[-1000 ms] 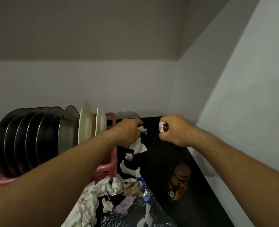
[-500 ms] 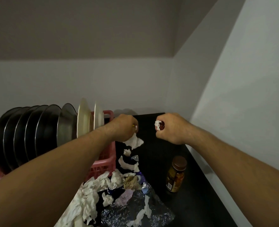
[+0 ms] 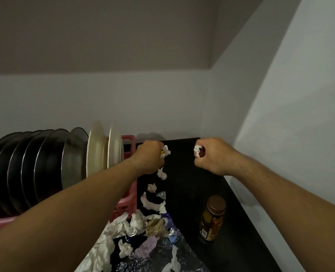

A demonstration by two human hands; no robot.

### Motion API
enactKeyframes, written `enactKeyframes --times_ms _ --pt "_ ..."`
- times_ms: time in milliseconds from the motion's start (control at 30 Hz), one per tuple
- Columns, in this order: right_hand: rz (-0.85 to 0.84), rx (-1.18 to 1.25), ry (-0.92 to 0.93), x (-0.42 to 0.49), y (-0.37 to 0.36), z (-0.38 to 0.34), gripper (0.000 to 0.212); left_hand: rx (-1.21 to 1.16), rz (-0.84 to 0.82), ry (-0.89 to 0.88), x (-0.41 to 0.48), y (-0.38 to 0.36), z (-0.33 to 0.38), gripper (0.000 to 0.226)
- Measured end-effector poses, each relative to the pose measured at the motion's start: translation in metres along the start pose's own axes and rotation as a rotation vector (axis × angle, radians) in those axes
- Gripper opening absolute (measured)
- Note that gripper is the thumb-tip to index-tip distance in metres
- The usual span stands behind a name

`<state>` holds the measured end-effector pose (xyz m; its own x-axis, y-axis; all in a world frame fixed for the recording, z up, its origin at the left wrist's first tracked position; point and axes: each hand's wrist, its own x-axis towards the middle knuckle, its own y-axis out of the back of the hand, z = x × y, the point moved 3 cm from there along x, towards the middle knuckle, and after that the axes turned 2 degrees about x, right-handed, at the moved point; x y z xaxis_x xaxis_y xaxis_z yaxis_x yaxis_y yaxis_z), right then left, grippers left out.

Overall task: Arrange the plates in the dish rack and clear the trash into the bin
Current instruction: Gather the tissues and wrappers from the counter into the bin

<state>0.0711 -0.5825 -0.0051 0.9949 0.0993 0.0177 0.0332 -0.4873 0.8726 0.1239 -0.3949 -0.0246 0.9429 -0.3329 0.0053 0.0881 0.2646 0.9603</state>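
With the plates (image 3: pixel 45 169) standing in the pink rack (image 3: pixel 127 138), the left hand (image 3: pixel 150 157) and right hand (image 3: pixel 211 156) each clench 1 tissue scrap (image 3: pixel 166 151) above the counter (image 3: pixel 182 173), where more litter (image 3: pixel 137 222) lies, so a firm squeeze should carry both to the unseen bin without dropping bits.

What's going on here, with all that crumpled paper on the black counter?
A person is clearing trash: the left hand grips a crumpled white tissue scrap and the right hand grips a second white scrap, above the back of the black countertop. More tissues and foil wrappers lie nearer. Dark metal plates and two cream plates stand upright in the pink plastic dish rack. No bin shows.
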Motion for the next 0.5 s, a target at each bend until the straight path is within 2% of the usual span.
enactKeyframes --times_ms 100,267,400,500 --pt "-0.005 0.035 -0.014 0.001 -0.002 0.007 0.017 0.003 -0.062 0.003 0.009 -0.011 -0.004 0.019" --pt "-0.020 0.081 -0.032 0.003 -0.006 0.020 0.018 0.048 -0.133 0.011 0.028 -0.032 -0.006 0.012" --pt "-0.019 0.102 -0.048 0.005 -0.008 0.032 0.018 0.054 -0.215 0.040 0.043 -0.053 -0.007 0.035" --pt "-0.029 0.090 -0.057 0.009 -0.010 0.037 0.017 0.109 -0.293 0.054 0.053 -0.069 -0.008 0.041"
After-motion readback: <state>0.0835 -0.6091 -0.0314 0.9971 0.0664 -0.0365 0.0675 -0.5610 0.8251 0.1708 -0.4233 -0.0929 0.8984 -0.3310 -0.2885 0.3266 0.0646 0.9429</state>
